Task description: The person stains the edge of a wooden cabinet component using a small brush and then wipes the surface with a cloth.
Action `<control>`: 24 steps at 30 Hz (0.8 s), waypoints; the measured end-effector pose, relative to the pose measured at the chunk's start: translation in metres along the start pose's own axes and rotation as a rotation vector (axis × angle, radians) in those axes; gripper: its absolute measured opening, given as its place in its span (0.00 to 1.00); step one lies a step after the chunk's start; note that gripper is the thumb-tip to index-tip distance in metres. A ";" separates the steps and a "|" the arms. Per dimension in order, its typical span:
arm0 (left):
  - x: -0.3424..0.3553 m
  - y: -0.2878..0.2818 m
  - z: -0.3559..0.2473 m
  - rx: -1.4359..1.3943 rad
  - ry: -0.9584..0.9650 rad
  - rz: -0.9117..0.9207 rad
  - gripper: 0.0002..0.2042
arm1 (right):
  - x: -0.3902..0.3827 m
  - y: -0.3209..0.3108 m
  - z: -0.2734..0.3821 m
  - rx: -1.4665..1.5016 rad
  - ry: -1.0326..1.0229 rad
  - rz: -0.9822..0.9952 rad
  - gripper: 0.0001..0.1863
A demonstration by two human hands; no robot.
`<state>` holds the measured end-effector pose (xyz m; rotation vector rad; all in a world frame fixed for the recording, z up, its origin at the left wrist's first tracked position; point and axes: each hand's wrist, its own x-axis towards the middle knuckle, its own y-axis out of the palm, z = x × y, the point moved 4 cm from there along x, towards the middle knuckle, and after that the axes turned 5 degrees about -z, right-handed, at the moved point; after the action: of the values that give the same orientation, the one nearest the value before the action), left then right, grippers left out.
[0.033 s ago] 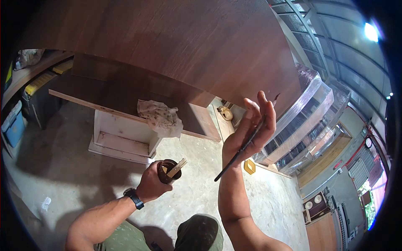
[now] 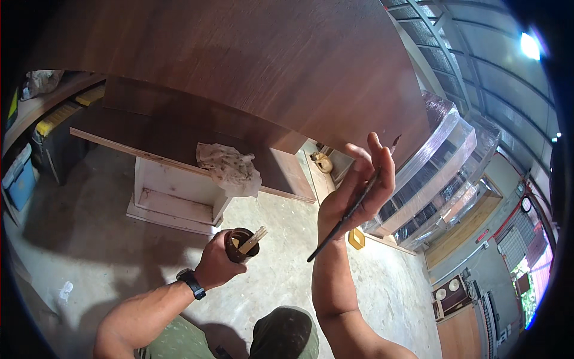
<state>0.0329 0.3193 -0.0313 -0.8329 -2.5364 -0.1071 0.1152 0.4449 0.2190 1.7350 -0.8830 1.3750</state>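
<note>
My left hand (image 2: 212,262) is wrapped round a dark brown can (image 2: 238,255), with a pale flat stick with a ragged light end (image 2: 250,241), possibly a brush, standing in it. My right hand (image 2: 332,206) is raised, its fingers bent upward, holding a thin dark paintbrush (image 2: 326,242) slantwise; the brush's stained tip is near the underside area of a large brown wooden panel (image 2: 269,60), though I cannot tell if they touch. A crumpled, spotted pale cloth (image 2: 227,169) lies on a dark board (image 2: 131,122) below the panel, over a white wooden box (image 2: 174,209).
Dark storage bins with yellow lids (image 2: 54,143) and a blue bin (image 2: 18,176) line the left. Plastic-wrapped furniture (image 2: 442,173) fills the right. A small tan animal (image 2: 321,162) lies beyond the board. A yellow tray (image 2: 356,239) sits on the floor behind my right arm.
My right hand and the thin brush have shifted very slightly down and to the right. My left hand and the can stay where they were.
</note>
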 end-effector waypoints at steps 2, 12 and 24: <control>-0.001 0.001 0.008 0.057 0.049 -0.019 0.37 | 0.000 0.001 0.004 0.023 0.000 0.017 0.20; 0.000 0.002 0.013 0.023 -0.058 -0.006 0.39 | 0.003 0.019 0.001 -0.042 0.007 0.036 0.29; 0.000 -0.002 0.003 -0.055 -0.115 0.047 0.39 | 0.003 0.018 -0.005 0.038 0.006 0.081 0.31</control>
<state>0.0311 0.3184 -0.0336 -0.9451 -2.6293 -0.1167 0.0983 0.4405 0.2254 1.7397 -0.9387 1.4576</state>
